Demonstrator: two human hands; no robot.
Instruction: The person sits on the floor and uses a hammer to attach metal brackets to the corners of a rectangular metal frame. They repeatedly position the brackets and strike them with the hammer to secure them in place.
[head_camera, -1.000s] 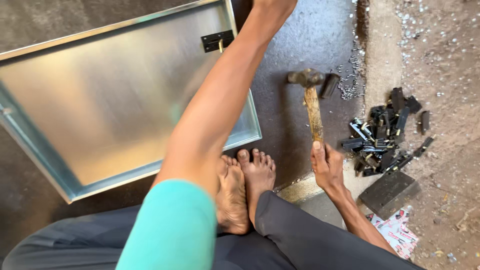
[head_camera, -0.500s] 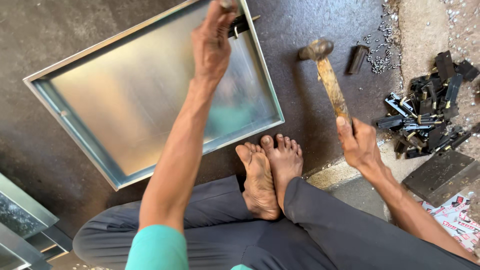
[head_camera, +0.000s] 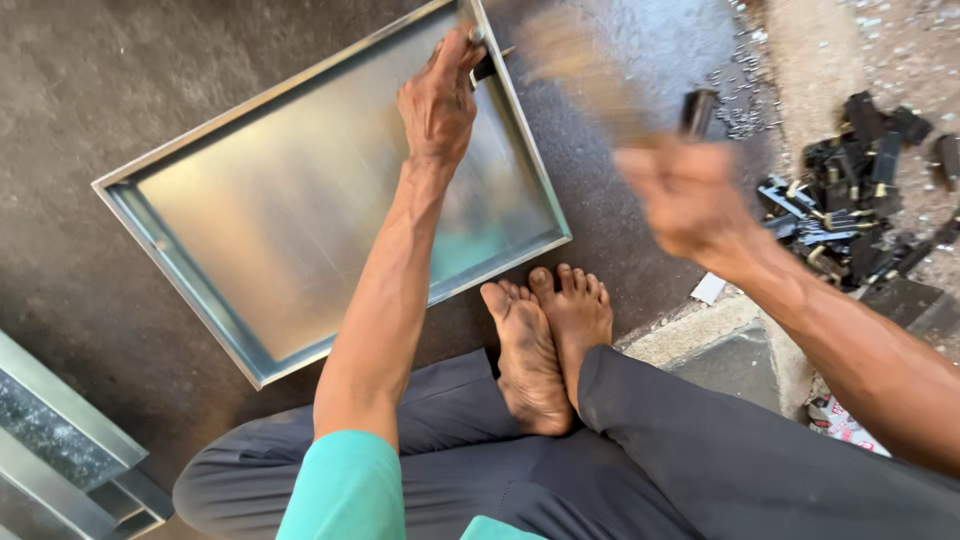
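A shiny sheet-metal tray (head_camera: 280, 200) with a raised rim lies on the dark floor in front of my crossed legs. My left hand (head_camera: 438, 100) rests on its far right rim and pinches a small metal piece against the edge by a black hinge. My right hand (head_camera: 690, 195) is raised and blurred with motion. It grips a wooden-handled hammer (head_camera: 575, 60), which shows only as a smear above the tray's right rim.
A pile of black hinges (head_camera: 850, 200) lies on the ground at right, with a single one (head_camera: 698, 112) nearer the tray. Small screws (head_camera: 745, 110) are scattered beside it. Further metal frames (head_camera: 60, 440) stand at lower left. My bare feet (head_camera: 545, 330) rest by the tray's near corner.
My right hand has swung the hammer up and leftwards towards the tray's rim, now blurred. My left hand stays at the rim by the hinge. The view has shifted slightly.
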